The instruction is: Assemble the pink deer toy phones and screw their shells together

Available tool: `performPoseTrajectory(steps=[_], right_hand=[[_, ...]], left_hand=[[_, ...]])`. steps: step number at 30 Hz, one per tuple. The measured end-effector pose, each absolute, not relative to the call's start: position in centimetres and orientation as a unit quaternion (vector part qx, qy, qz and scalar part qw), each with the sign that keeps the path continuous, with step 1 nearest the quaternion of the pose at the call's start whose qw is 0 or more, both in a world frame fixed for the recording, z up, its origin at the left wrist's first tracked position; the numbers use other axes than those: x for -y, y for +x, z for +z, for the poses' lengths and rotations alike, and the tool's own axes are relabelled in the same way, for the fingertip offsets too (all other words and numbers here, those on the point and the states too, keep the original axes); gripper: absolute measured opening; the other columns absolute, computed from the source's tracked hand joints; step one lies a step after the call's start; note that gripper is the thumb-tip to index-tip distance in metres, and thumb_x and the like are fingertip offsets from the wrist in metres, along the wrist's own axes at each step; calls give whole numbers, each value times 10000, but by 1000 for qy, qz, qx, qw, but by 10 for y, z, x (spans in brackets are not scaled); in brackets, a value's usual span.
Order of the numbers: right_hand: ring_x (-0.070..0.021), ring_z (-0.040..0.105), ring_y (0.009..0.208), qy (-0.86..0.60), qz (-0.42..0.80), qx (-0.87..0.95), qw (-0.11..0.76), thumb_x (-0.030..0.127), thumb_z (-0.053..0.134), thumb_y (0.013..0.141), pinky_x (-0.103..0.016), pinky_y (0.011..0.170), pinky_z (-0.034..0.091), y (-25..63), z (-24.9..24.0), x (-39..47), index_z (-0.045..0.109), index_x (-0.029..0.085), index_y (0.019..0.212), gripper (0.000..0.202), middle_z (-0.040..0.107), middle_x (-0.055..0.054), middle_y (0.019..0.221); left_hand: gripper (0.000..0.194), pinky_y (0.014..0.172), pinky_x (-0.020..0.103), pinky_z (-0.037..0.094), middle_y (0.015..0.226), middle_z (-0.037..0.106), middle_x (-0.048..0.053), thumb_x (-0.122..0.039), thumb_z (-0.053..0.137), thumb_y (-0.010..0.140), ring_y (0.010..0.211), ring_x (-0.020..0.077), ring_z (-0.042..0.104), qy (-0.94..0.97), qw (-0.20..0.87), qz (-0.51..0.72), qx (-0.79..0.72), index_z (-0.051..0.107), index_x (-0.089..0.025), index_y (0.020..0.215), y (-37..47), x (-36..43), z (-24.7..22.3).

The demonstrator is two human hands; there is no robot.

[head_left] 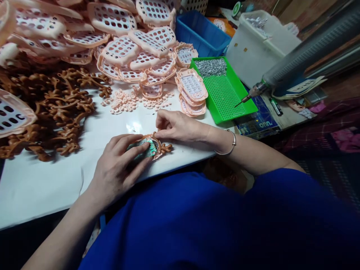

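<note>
My left hand (116, 161) lies over a small pink toy shell (157, 155) at the table's front edge, fingers pressing on the green circuit board (151, 147) in it. The hand covers much of the board and shell. A brown antler-shaped piece (166, 148) sticks out from the shell's right side, its curved arm along the board. My right hand (177, 126) is closed, fingers curled, with thumb and fingertips at the shell's upper edge. What is between those fingertips is hidden.
Brown antler pieces (64, 108) and pink perforated shells (120, 48) are heaped behind. Small pink rings (123, 101) lie near stacked shells (192, 88). A green tray (222, 90) holds screws (210, 67). An electric screwdriver (258, 88) hangs at right. Behind stand a blue bin (201, 33) and whitish bin (253, 48).
</note>
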State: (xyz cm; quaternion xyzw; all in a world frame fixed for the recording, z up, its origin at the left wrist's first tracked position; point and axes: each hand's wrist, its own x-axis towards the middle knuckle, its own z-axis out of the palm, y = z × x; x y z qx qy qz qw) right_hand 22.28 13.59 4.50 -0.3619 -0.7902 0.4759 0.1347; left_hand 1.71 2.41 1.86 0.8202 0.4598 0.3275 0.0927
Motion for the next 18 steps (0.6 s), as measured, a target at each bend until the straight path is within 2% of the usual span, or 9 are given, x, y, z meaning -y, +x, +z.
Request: performPoseTrajectory(steps=[2,5,9,13,15,18], right_hand=[[-97,480,700,-357,469,796,135,193,702,796,-236,663,345,223,43,-137,477,177,760,229,553,41,736],[-106,466,713,-355,455,803,149,199,694,813,-243,682,342,223,39,-135,464,183,743,241,531,37,748],[-105,461,731,-372,424,802,199,191,746,787,-243,707,373,224,39,-130,505,171,741,247,529,23,822],[-104,502,759,-355,393,810,253,145,713,829,-252,736,417,227,39,-125,599,152,844,115,554,-9,934],[-121,520,791,-340,365,832,243,128,698,848,-265,760,415,229,38,-124,636,147,815,73,560,-12,885],[-131,539,791,-337,354,842,228,92,689,846,-267,759,411,232,36,-124,655,144,755,111,580,-10,806]], left_hand=[[228,889,460,552,1189,700,87,-290,638,930,1065,271,658,821,95,322,-462,648,-276,1158,17,-24,19],[232,885,463,548,1193,697,84,-295,635,933,1065,271,654,820,99,324,-461,649,-288,1164,16,-24,19],[208,870,442,548,1167,688,85,-290,619,947,1049,257,647,817,85,337,-460,638,-282,1154,19,-22,17],[211,856,425,549,1152,679,108,-273,610,953,1032,251,636,805,40,359,-471,620,-247,1162,31,-27,12],[212,846,424,548,1135,688,108,-276,604,951,1014,254,631,797,24,368,-478,624,-241,1160,39,-31,10],[200,835,418,545,1108,700,97,-290,595,950,981,254,630,788,14,365,-496,636,-240,1139,49,-31,7]])
